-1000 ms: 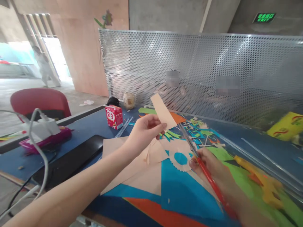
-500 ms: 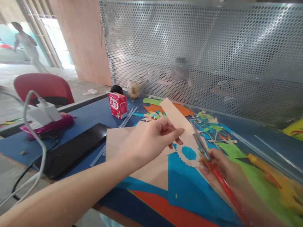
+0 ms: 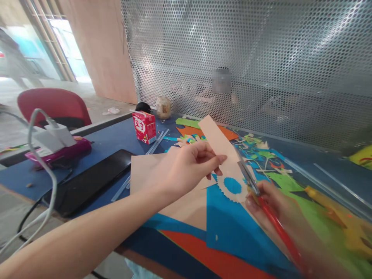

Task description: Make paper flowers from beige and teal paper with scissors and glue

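Nearest, at the worktop's (image 3: 139, 248) front edge, lie an orange sheet (image 3: 203, 252) and a blue sheet (image 3: 226, 228), with beige sheets (image 3: 186, 209) overlapping beside them under the left forearm. To the right a yellow glue gun (image 3: 345, 224), blurred, rests on green paper (image 3: 310, 213).

Above the sheets, the right hand (image 3: 286, 209) grips red-handled scissors (image 3: 267, 211); its fingers curl about them near the pivot, though some are hidden. A beige ring (image 3: 221, 186) with a toothed edge shows just beyond, around a blue round opening.

The left hand (image 3: 192, 162) pinches a beige paper strip (image 3: 217, 137) between thumb and fingers at its lower part. The strip is raised above the worktop, slanting up and away to the left, its lower right end right at the blades; whether they bite into it I cannot tell.

It should be very light and fairly stiff, like card, not slippery, but easily creased or torn. The best hold is a flat, gentle pinch on the lower edge, clear of the blades.

Past it lie paper scraps (image 3: 261, 157) and a red drink carton (image 3: 144, 127); behind stands a perforated metal screen (image 3: 180, 50), a person partly visible through it.
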The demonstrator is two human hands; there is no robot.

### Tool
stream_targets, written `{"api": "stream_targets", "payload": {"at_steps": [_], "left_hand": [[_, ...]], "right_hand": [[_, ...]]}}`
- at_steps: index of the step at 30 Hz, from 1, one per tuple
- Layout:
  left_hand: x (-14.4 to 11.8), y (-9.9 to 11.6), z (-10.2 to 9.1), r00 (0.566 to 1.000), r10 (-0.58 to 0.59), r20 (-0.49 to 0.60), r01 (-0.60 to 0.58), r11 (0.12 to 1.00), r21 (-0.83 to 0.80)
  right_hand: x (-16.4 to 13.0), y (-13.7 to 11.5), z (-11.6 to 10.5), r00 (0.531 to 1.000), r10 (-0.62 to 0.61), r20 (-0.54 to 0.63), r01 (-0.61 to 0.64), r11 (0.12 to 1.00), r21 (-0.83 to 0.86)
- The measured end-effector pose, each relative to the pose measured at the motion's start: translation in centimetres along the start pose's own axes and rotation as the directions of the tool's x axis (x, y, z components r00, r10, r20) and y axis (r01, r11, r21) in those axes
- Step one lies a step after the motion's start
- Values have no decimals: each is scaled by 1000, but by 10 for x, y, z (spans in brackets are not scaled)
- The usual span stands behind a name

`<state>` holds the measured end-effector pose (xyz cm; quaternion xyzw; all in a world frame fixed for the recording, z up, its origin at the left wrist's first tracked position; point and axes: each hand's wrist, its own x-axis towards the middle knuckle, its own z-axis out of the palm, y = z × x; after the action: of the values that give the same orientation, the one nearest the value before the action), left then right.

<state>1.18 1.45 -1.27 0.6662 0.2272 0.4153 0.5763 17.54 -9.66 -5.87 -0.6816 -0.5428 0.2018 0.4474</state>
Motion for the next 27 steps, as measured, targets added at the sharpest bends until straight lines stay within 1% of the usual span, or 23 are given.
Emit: {"api": "stream_targets", "payload": {"at_steps": [6,12,15,18,21,24,27], "left_hand": [[0,0,-2,1000,2,4,-2,1000,10],[1,0,-3,1000,-2,5,2,1000,12],[1,-2,-3,1000,-6,8,6,1000,1],[0,-3,-4,1000,-19,10,19,1000,14],[0,-3,-4,1000,-11,8,11,999,40],[2,-3,-5,1000,12,-12,-12,999,43],[4,-4,-6,999,28,-31,-26,998,57]], "right_hand": [[-1,-10,-3,998,65,15,-66,997,40],[-1,-12,-3,989,138,60,-141,988,62],[0,-12,-3,989,132,59,-136,989,59],[0,-13,-2,993,114,26,-115,993,29],[0,-15,-2,989,146,19,-146,989,5],[0,-17,-3,982,186,41,-186,983,5],[0,-19,-2,984,176,39,-177,984,13]]}}
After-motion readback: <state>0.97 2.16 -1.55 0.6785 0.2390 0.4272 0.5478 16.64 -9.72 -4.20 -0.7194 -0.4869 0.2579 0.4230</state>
